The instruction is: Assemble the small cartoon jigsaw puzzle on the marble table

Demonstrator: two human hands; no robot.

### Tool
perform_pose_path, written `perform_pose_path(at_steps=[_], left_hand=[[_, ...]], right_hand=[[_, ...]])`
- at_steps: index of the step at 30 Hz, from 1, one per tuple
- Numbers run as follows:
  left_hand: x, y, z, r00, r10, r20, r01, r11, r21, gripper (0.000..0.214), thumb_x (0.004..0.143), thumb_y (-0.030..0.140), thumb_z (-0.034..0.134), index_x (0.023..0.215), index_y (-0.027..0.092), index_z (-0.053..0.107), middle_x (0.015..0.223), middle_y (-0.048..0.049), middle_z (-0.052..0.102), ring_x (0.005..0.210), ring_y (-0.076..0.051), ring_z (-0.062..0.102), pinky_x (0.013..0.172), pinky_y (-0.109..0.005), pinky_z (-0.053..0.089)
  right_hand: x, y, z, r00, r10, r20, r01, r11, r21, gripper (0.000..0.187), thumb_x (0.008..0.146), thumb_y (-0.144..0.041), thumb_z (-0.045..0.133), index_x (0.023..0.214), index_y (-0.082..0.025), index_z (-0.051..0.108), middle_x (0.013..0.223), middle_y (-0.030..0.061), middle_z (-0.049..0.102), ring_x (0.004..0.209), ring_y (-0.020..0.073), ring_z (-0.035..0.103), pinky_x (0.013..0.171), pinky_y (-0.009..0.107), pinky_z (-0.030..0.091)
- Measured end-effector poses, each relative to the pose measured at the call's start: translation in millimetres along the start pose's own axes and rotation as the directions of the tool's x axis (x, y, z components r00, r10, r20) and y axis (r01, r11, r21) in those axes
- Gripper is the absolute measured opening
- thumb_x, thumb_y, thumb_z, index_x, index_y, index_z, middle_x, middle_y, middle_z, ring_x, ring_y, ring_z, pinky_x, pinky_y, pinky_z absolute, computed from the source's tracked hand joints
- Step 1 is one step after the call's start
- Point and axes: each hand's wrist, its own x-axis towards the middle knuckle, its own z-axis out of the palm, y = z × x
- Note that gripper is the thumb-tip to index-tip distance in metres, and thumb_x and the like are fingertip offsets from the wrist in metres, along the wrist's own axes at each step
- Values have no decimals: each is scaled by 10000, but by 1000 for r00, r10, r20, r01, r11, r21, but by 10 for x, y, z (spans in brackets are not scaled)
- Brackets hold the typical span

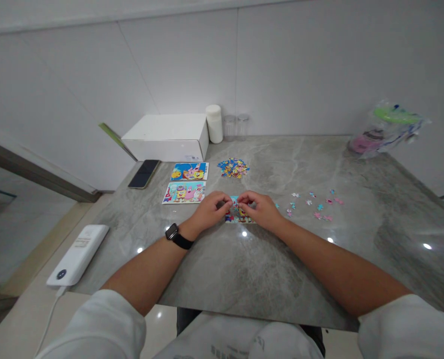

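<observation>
A small, partly assembled jigsaw puzzle (240,218) with colourful cartoon figures lies flat on the table, its upper part covered by my fingers. My left hand (215,205) is closed at the left side of the puzzle, thumb and forefinger pinched together; what they hold, if anything, is hidden. From the right, my right hand (260,207) is pinched over the puzzle, its fingertips close to the left ones, seemingly on a puzzle piece. Loose pink, white and teal puzzle pieces (318,216) are scattered to the right. Beyond my hands sits a heap of blue and yellow pieces (234,168).
Two cartoon picture cards (184,192) lie left of my hands, beside a phone (144,174). Behind stand a white box (165,134), a white bottle (214,124) and two clear cups (242,127). A bagged tub (386,128) is at far right, a power bank (79,254) at left.
</observation>
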Motion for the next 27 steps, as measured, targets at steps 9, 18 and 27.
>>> perform_pose_path(at_steps=[9,18,27], left_hand=[[-7,5,0,999,-49,6,49,999,-16,230,1002,351,570,862,204,677,862,-34,698,859,-191,639,817,-323,482],[4,12,8,997,-79,23,81,995,-62,293,1025,400,544,851,202,671,844,-32,693,841,-191,633,782,-313,494],[2,-9,19,997,-62,44,64,996,-67,257,1013,366,552,851,198,661,833,-22,681,824,-180,622,760,-300,478]], right_hand=[[-18,37,18,997,-44,62,44,999,-4,263,908,-262,681,1158,-268,763,919,14,817,836,198,753,805,324,550],[-33,-25,-7,995,-45,90,53,994,-95,213,897,-249,706,1097,-286,767,963,14,826,901,213,772,852,341,562],[-34,-14,5,997,-26,69,31,997,-71,177,913,-285,693,1080,-278,753,941,14,824,880,212,771,830,335,561]])
